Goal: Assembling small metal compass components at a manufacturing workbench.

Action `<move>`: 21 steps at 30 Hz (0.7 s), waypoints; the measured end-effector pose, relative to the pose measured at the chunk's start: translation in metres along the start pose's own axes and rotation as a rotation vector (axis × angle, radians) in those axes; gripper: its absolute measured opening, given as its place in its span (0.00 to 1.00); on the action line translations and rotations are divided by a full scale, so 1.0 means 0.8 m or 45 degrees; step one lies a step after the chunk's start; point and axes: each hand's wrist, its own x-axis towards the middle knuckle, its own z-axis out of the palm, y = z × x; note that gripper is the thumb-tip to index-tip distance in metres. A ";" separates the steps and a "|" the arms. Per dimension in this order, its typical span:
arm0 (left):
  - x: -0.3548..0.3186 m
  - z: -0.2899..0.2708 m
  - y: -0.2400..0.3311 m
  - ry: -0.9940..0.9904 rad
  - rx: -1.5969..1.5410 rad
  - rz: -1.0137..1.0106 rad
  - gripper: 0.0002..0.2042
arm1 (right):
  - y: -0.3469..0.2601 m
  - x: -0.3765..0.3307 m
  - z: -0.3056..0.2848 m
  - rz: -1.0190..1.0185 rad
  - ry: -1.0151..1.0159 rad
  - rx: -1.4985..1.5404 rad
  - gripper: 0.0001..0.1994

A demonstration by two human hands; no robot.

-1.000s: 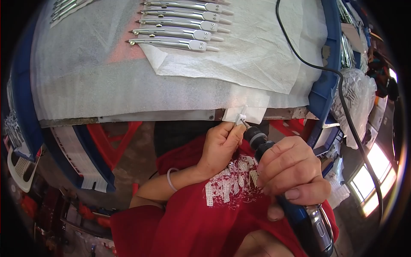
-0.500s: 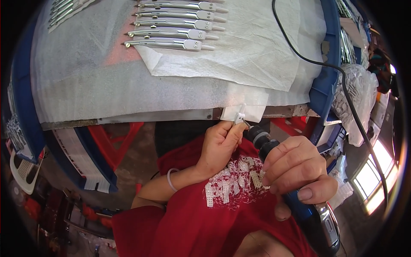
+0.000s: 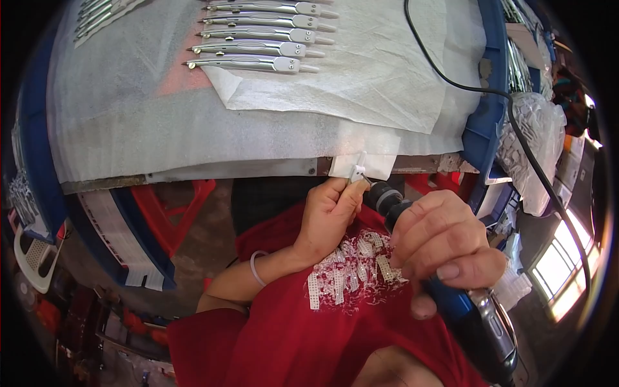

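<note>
At the table's near edge, the thumb and fingers of my left hand (image 3: 327,216) pinch a drafting compass by its lower part, most of which they hide. Its pale head (image 3: 358,171) with a small handle shows above my fingertips, over a white pad (image 3: 383,160). My right hand (image 3: 448,242) is wrapped round a blue and black electric screwdriver (image 3: 459,304). The screwdriver's chuck (image 3: 385,195) points up and left, and its thin bit meets the compass head at or close to a screw. Several silver compasses (image 3: 248,63) lie in a row further back on the cloth.
A black cord (image 3: 451,80) runs over the cloth-covered table (image 3: 129,151) and down the right side. Blue trays (image 3: 485,122) flank the table. To the right hangs a clear bag of pale parts (image 3: 532,142). Red stool legs (image 3: 174,219) stand beneath.
The screwdriver and my right hand have shifted slightly up and left, with the bit now closer against the compass head. The whole view has moved a little. Both grips stay the same.
</note>
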 end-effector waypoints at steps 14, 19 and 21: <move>-0.004 -0.016 0.024 -0.708 -0.687 -0.584 0.24 | 0.013 -0.039 -0.033 1.163 0.362 0.510 0.28; -0.012 -0.014 0.050 -0.749 -0.607 -0.540 0.23 | 0.003 -0.028 -0.015 1.088 0.514 0.664 0.26; -0.023 -0.005 0.074 -0.643 -0.290 -0.384 0.19 | -0.007 -0.025 -0.019 1.048 0.546 0.659 0.26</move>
